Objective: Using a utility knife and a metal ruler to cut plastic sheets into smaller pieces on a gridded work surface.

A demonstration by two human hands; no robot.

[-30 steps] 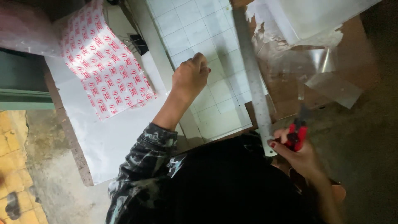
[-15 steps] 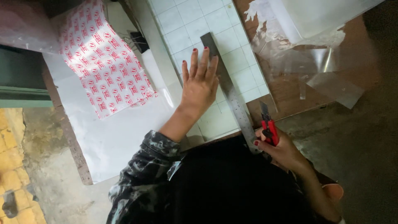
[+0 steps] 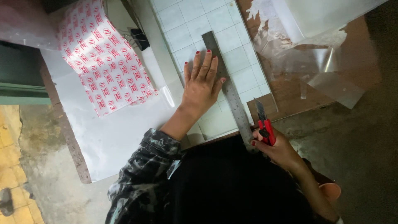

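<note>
The right hand point(image 3: 278, 148) is closing tight around a red-handled utility knife point(image 3: 264, 124), blade out and pointing up the sheet, while also pinching the near end of the long steel ruler point(image 3: 229, 90). The left hand point(image 3: 202, 83) is pressing flat, fingers spread, holding nothing, on the ruler and the white gridded cutting mat point(image 3: 207, 45). A second ago that hand was a fist and the ruler was lying farther right; now the ruler is lying slanted across the grid and pinned, which looks like a cutting line being fixed. A red-and-white printed plastic sheet point(image 3: 101, 58) is lying to the left, clear film scraps point(image 3: 327, 79) to the right.
</note>
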